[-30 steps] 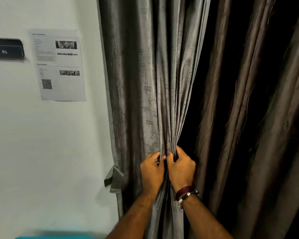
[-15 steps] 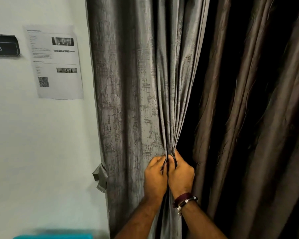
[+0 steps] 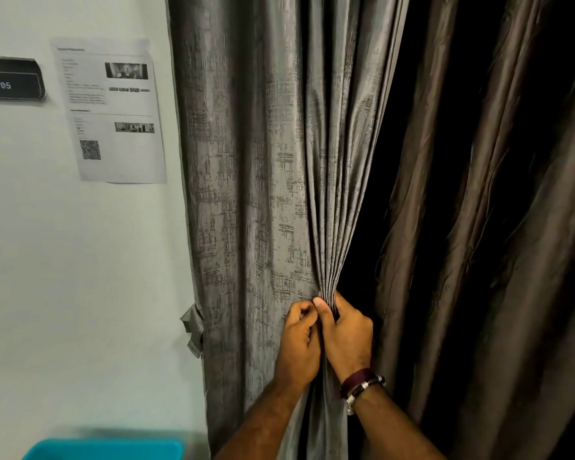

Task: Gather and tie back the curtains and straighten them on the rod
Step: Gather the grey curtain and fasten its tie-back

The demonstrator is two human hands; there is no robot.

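A grey textured curtain (image 3: 246, 200) hangs beside the white wall, its right edge bunched into narrow pleats. My right hand (image 3: 347, 333) grips the gathered pleats at waist height, thumb pressed on the front of the bunch. My left hand (image 3: 297, 340) sits right beside it, fingers curled and pinching the curtain fabric. A grey fabric tie-back (image 3: 193, 328) hangs at the curtain's left edge, against the wall. To the right a darker brown curtain (image 3: 478, 244) falls in deep folds. The rod is out of view.
A printed sheet (image 3: 113, 111) and a black plate marked WS 05 (image 3: 10, 83) are stuck on the white wall (image 3: 63, 277) at left. A teal bin (image 3: 107, 449) stands at the bottom left. A dark gap (image 3: 372, 227) opens between the two curtains.
Both hands have stayed on the bunched edge, sliding slightly lower; my left hand's fingers have curled tighter on the fabric. The view swung a little left and back.
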